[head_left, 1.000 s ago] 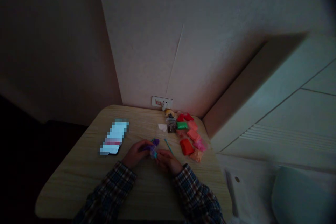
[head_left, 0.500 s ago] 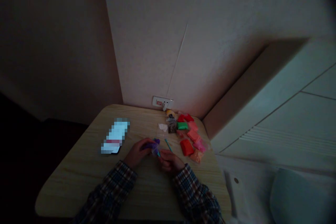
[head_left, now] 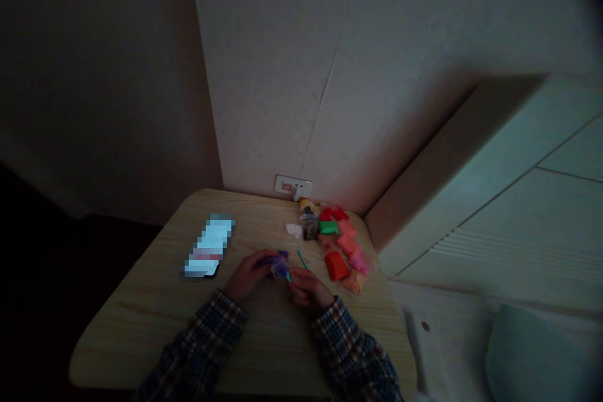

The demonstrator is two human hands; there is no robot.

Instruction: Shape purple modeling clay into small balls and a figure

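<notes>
My left hand (head_left: 247,273) is closed around a small clear plastic bag of purple, clay-like material (head_left: 279,267), held just above the table. In my right hand (head_left: 308,289) the fingers pinch a thin teal stick (head_left: 289,277); its tip meets the bag, and the rest is hidden by my fingers. Whether the tip is inside the bag or against it, I cannot tell. A second teal stick (head_left: 302,259) lies on the table just beyond my right hand.
Bags of coloured material, among them a red one (head_left: 336,266), a green one (head_left: 328,227) and a dark one (head_left: 309,229), lie at the back right of the wooden table (head_left: 155,326). A lit phone (head_left: 210,245) lies at left. Behind is a wall socket (head_left: 293,186) with a plug.
The view has shifted slightly. Both hands stay close together, with the purple bag turned a little and the teal stick's tip still at it.
</notes>
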